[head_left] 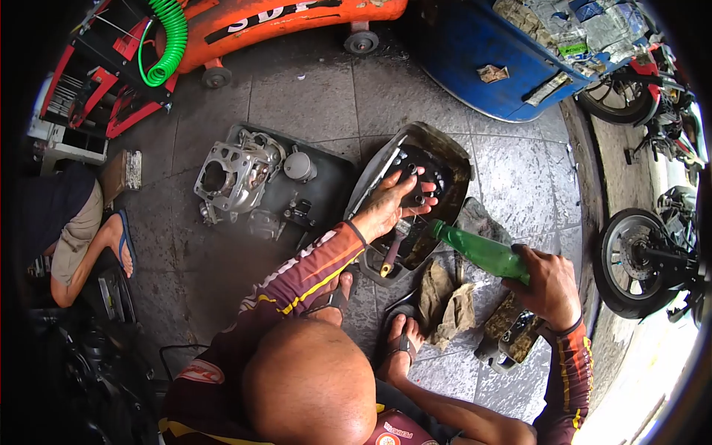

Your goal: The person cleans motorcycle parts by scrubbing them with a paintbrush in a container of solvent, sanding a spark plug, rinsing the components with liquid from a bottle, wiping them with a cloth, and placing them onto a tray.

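Over a dark cut-open plastic basin [460, 144], my left hand [389, 204] lies palm up with fingers apart. It holds several small dark cylindrical metal parts [419, 199]. My right hand [550, 285] is wrapped round a green bottle [482, 251], tilted with its mouth toward the left hand. Liquid at the mouth is too fine to make out. Inside the basin are dark liquid, more parts and a brush [391, 256] leaning on the near rim. Left of it, a grey tray [326, 189] bears a metal engine casing [241, 174] and a piston [300, 167].
Brown rags [443, 304] and a dirty metal part [508, 330] lie near my right foot. A dark cloth [480, 219] is beside the basin. An orange tank [289, 22], a blue drum [482, 63] and motorcycle wheels [634, 252] stand around. Another person's leg [78, 245] is at left.
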Available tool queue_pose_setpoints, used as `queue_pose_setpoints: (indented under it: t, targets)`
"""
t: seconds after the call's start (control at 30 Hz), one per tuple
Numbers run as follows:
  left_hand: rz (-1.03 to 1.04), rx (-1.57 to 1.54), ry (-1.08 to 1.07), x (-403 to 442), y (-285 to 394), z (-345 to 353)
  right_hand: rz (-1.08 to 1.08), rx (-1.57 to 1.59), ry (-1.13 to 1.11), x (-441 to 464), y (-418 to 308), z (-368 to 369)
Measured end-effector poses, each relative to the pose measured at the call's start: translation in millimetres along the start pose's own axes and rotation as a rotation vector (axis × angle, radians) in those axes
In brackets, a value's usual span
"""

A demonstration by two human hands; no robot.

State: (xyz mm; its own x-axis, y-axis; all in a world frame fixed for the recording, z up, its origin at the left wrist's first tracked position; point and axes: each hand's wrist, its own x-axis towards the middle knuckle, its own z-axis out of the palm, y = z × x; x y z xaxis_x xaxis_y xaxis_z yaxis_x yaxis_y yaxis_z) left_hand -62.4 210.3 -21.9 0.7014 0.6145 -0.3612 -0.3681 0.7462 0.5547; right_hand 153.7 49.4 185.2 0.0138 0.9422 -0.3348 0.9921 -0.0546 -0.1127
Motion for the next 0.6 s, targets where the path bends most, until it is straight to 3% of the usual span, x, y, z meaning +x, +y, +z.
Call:
queue_pose_setpoints:
  t: [0.03, 0.13, 0.4, 0.53, 0.6]
  targets:
    - [-0.015, 0.083, 0.069, 4, 2, -1, -0.001, 0.015, 0.002, -1, -2, 2]
    - [-0.022, -0.053, 0.082, 7, 0, -6, -0.002, 0.048, 0.011, -8, -3, 2]
    - [-0.053, -0.322, -0.221, 4, 9, 1, 0.004, 0.404, 0.068, -40, 40, 68]
    - [-0.061, -0.186, -0.139, 4, 8, 2, 0.000, 0.530, 0.247, -58, 57, 121]
    - [-0.084, -0.102, -0.066, 4, 8, 4, 0.081, 0.643, 0.234, -62, 66, 141]
